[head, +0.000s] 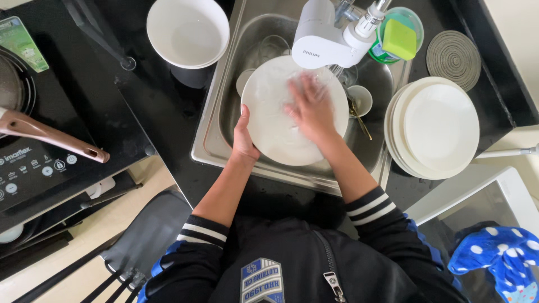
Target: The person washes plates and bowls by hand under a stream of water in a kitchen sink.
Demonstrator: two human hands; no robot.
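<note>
A large round white ceramic plate (275,120) is held over the stainless steel sink basin (224,101), under the white tap-mounted water filter (323,39). The left hand (245,134) is closed on the plate's left rim, thumb on the face and fingers hidden beneath. The right hand (310,106) lies open and flat on the plate's face, fingers spread toward the far side, holding nothing. Down in the sink, partly hidden by the plate, are a clear glass (272,47), a small white cup (360,98) and a gold-coloured spoon (359,119). On the black counter to the right sits a stack of round white plates (435,129). At the far left of the sink stands a white bowl (188,31). Far right, a yellow-green sponge (400,38) rests in a clear round dish, with a grey ribbed round mat (453,59) beside it.
</note>
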